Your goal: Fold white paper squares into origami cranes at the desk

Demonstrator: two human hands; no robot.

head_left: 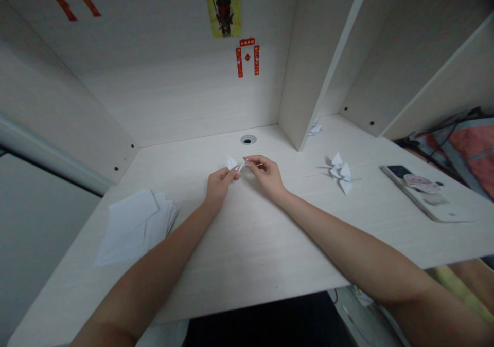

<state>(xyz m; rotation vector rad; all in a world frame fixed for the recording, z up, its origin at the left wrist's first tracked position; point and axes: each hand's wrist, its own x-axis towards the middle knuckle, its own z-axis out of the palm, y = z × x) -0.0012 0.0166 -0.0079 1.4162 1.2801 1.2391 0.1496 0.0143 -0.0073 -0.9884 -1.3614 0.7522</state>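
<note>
A small white folded paper crane (231, 162) is held between my two hands, just above the middle of the pale desk (239, 254). My left hand (221, 183) pinches its body between thumb and fingers. With thumb and forefinger, my right hand (267, 174) grips a thin pointed tip on the crane's right side. Parts of the paper are hidden behind my fingers. To the right lie finished-looking white paper cranes (339, 172) bunched together. A loose stack of white paper sheets (133, 223) rests by my left forearm.
A phone in a decorated case (424, 193) lies at the right. Behind my hands is a round cable hole (248, 140). An upright divider (309, 69) stands at back right, with more white folded paper (315, 129) beside it. A red and grey bag (463, 146) sits far right.
</note>
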